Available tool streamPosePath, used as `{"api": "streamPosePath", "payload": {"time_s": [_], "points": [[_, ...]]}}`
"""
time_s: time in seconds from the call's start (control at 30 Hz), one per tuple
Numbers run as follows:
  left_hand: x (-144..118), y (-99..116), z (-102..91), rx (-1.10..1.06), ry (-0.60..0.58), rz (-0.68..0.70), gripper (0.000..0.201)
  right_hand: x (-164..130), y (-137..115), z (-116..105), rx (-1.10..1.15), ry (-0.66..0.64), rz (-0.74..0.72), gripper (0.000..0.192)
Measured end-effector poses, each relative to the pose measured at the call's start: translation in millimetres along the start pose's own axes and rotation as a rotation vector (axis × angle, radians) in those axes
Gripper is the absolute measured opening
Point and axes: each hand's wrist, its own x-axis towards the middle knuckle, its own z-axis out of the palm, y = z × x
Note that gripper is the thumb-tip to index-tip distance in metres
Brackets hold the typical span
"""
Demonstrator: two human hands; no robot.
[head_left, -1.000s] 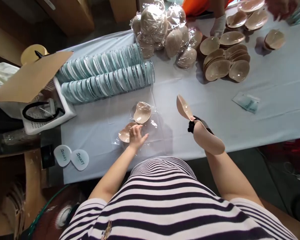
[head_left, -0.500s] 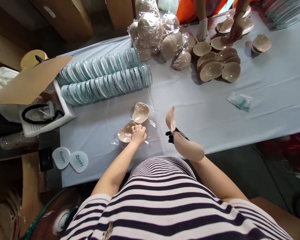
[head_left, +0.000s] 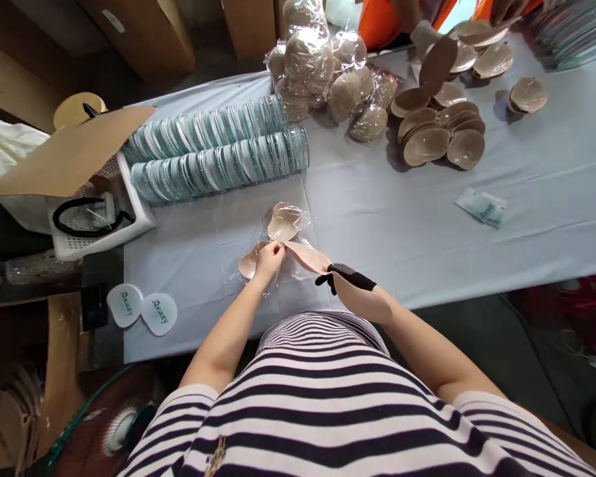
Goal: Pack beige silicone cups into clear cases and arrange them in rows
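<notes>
From where I stood, the black-gloved R hand [head_left: 350,275] had its fingers clamped on the middle of a beige cup pair [head_left: 362,298], which hung tilted over the tablecloth's [head_left: 402,225] front edge, w/ one cup reaching to the bare L hand [head_left: 269,262]. L fingers were curled in a pinch at that cup's tip, tho I couldn't tell if they'd actually gripped it. A second pair [head_left: 285,222], w/ clear film abt it, lay partly hidden by that hand, two rows of clear shells [head_left: 218,165] behind, stacked cups [head_left: 427,146] off to the R.
</notes>
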Motion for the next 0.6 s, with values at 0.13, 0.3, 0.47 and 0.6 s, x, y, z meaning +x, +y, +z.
{"api": "streamPosePath", "payload": {"time_s": [0.13,0.3,0.47,0.6], "points": [[-1,4,-3.5,0.152,0.091,0.042,0.023,12,-3,-5,-0.036,-0.080,-0.003,0.027],[-10,14,-7.7,0.313,0.105,0.076,0.022,36,-14,4,-0.059,0.094,-0.019,0.019],[-18,25,-5.3,0.350,0.097,0.149,0.022,62,-27,34,0.183,0.028,-0.061,0.022],[-20,30,-6.4,0.368,0.101,0.141,0.021,78,-33,49,0.188,-0.040,-0.111,0.022]]}}
